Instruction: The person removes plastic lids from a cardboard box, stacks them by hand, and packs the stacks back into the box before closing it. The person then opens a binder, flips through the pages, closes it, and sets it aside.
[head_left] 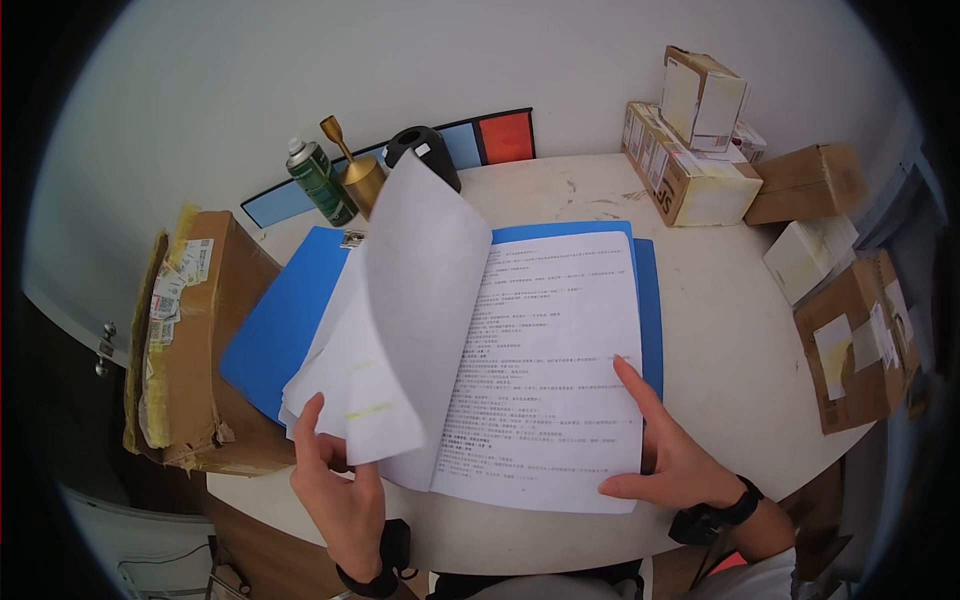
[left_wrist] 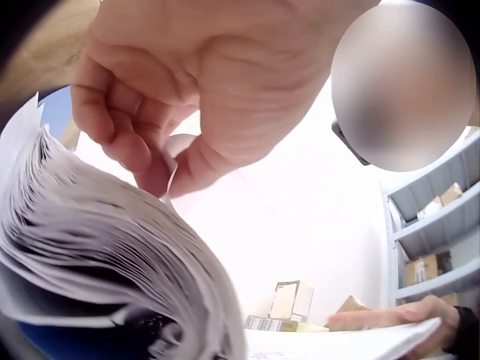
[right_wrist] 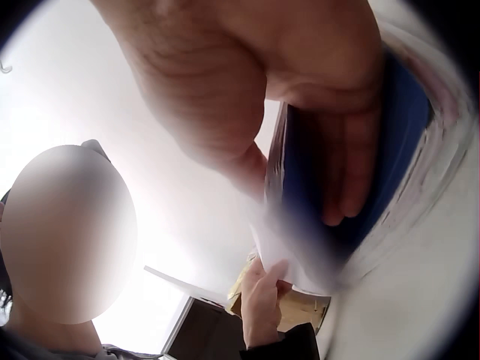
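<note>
A thick stack of printed sheets [head_left: 545, 370] lies in a blue folder [head_left: 270, 345] with a metal clip at its upper left. My left hand [head_left: 345, 500] pinches the lower edge of a curling sheet [head_left: 410, 290] between thumb and finger; the left wrist view shows this pinch by the left hand [left_wrist: 180, 97] beside the fanned page edges [left_wrist: 112, 225]. At the right edge of the stack is my right hand [head_left: 675, 455], thumb and index finger resting on the page. In the right wrist view the other fingers of the right hand [right_wrist: 300, 97] reach beneath the stack, by the blue folder [right_wrist: 405, 112].
Cardboard boxes [head_left: 690, 180] stand at the back right, with another box [head_left: 845, 350] at the right edge. A large carton [head_left: 205, 340] is on the left. Behind the folder are a green spray can [head_left: 322, 185], a brass holder [head_left: 362, 182] and a black cylinder [head_left: 425, 155].
</note>
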